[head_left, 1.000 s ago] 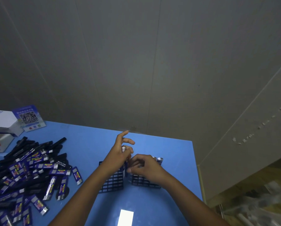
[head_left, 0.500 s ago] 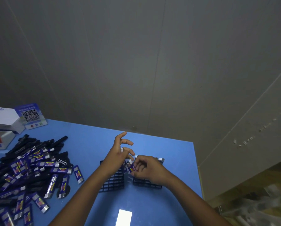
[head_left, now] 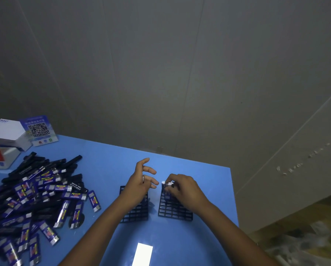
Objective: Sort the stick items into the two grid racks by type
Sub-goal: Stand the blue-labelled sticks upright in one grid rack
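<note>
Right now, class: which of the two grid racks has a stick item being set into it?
The right-hand rack: the right hand pinches a stick over its far corner.

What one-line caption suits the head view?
Right hand lowers a blue stick into the right grid rack; left hand hovers over the left rack.

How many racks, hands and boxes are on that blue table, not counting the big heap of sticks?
Grid racks: 2, the left rack and the right rack
Hands: 2, the left hand and the right hand
White boxes: 1
Total: 5
</note>
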### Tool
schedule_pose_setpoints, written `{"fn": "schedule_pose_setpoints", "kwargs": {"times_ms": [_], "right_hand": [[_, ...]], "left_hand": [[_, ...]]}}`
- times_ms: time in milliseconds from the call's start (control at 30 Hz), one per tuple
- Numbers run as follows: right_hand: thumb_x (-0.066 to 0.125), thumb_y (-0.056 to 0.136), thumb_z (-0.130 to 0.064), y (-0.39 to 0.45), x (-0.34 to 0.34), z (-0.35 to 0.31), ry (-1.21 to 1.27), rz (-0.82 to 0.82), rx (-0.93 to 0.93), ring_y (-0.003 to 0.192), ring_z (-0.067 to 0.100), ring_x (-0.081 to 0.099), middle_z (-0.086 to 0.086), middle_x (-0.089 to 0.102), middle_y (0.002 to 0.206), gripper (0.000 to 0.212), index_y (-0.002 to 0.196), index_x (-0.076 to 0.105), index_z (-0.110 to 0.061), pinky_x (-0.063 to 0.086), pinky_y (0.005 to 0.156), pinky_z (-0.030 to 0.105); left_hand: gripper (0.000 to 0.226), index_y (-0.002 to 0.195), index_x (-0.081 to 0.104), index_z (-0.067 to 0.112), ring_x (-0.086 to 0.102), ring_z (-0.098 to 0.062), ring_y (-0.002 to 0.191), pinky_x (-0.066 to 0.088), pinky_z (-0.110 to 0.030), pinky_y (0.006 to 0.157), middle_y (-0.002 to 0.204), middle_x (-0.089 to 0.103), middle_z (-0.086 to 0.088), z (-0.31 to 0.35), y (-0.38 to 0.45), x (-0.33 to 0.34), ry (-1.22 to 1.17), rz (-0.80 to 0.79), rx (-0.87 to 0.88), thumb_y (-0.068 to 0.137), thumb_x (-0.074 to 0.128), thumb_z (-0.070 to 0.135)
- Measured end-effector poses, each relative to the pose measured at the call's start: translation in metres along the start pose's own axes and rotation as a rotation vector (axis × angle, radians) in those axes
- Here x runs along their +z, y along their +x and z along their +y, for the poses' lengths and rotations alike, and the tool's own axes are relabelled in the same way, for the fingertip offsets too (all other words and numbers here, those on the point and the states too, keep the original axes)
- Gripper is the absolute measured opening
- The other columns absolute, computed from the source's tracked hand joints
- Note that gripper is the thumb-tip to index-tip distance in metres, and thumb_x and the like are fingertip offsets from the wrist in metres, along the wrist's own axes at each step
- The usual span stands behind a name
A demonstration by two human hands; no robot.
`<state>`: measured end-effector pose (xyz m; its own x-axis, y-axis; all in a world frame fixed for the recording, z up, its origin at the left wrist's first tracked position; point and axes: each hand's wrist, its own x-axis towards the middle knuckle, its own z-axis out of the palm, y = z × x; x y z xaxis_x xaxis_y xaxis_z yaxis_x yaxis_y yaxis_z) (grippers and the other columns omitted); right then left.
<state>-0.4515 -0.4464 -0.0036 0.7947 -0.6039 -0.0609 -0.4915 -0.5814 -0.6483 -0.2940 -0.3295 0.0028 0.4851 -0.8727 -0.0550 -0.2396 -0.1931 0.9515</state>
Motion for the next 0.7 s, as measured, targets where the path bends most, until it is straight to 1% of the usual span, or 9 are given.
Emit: {"fn": "schedule_pose_setpoints", "kwargs": {"times_ms": [67,100,167,233,333,400,500,600,700], "right_hand": [[0.062,0.091,-0.033,0.003,0.001,-0.002,0.005,-0.013,0.019,0.067,0.007,0.055,-0.011,0.058,0.066,0.008,0.084,0.063,-0.028,0.052,0.07,0.037],[0.062,0.09,-0.034,0.005,0.0,-0.003,-0.015,-0.022,0.022,0.069,0.007,0.056,-0.011,0.059,0.068,0.009,0.083,0.063,-0.028,0.053,0.071,0.037],[0.066,0.088,-0.032,0.008,0.001,-0.005,-0.077,-0.054,0.005,0.078,0.01,0.057,-0.012,0.056,0.076,0.006,0.086,0.065,-0.026,0.053,0.075,0.035],[0.065,0.089,-0.028,0.011,0.0,-0.006,-0.132,-0.072,-0.018,0.084,0.012,0.057,-0.012,0.053,0.084,0.001,0.09,0.066,-0.028,0.051,0.077,0.034],[0.058,0.093,-0.021,0.014,0.002,-0.003,-0.2,-0.066,-0.047,0.091,0.017,0.058,-0.007,0.055,0.095,0.013,0.101,0.062,-0.03,0.051,0.078,0.035],[0.057,0.092,-0.016,0.014,0.003,-0.004,-0.228,-0.055,-0.056,0.088,0.019,0.056,-0.004,0.057,0.096,0.018,0.105,0.053,-0.028,0.051,0.076,0.039],[0.057,0.09,-0.014,0.015,0.005,-0.006,-0.242,-0.023,-0.058,0.081,0.02,0.053,-0.002,0.058,0.089,0.015,0.095,0.047,-0.024,0.051,0.071,0.042],[0.061,0.09,-0.014,0.015,0.007,-0.006,-0.258,0.006,-0.07,0.081,0.017,0.052,-0.003,0.059,0.088,0.011,0.092,0.052,-0.02,0.048,0.072,0.037],[0.064,0.088,-0.011,0.015,0.01,-0.006,-0.278,0.037,-0.093,0.083,0.01,0.044,-0.008,0.054,0.089,0.012,0.092,0.056,-0.02,0.043,0.071,0.029]], "left_hand": [[0.063,0.143,0.026,0.02,0.069,-0.023,0.085,0.057,-0.027,0.078,0.113,0.054,-0.01,-0.001,0.0,-0.001,0.001,0.004,-0.005,0.092,0.038,-0.015],[0.063,0.144,0.026,0.019,0.069,-0.023,0.084,0.057,-0.027,0.077,0.112,0.054,-0.01,-0.002,0.001,-0.001,0.0,0.006,-0.012,0.092,0.038,-0.015],[0.064,0.144,0.026,0.018,0.069,-0.021,0.083,0.058,-0.027,0.078,0.112,0.053,-0.009,-0.003,0.0,-0.002,-0.002,0.007,-0.018,0.091,0.038,-0.015],[0.063,0.144,0.026,0.019,0.069,-0.021,0.083,0.058,-0.028,0.079,0.112,0.053,-0.01,-0.004,-0.001,-0.003,0.001,0.002,-0.019,0.092,0.038,-0.014],[0.062,0.143,0.026,0.02,0.069,-0.021,0.084,0.058,-0.027,0.08,0.113,0.053,-0.01,-0.006,-0.003,-0.003,-0.004,0.001,-0.025,0.092,0.039,-0.013],[0.061,0.143,0.026,0.021,0.069,-0.021,0.084,0.058,-0.026,0.079,0.113,0.053,-0.01,-0.007,-0.003,-0.003,-0.001,0.004,-0.026,0.093,0.039,-0.011],[0.061,0.143,0.027,0.022,0.069,-0.022,0.085,0.057,-0.027,0.08,0.113,0.053,-0.01,-0.01,-0.003,-0.004,-0.008,0.003,-0.041,0.093,0.039,-0.012],[0.061,0.142,0.028,0.022,0.069,-0.022,0.085,0.057,-0.026,0.079,0.113,0.054,-0.01,-0.011,-0.003,-0.004,-0.014,0.004,-0.049,0.093,0.04,-0.012],[0.062,0.142,0.027,0.022,0.069,-0.023,0.087,0.058,-0.026,0.08,0.114,0.054,-0.011,-0.011,-0.005,-0.006,-0.018,-0.003,-0.042,0.093,0.041,-0.013]]}}
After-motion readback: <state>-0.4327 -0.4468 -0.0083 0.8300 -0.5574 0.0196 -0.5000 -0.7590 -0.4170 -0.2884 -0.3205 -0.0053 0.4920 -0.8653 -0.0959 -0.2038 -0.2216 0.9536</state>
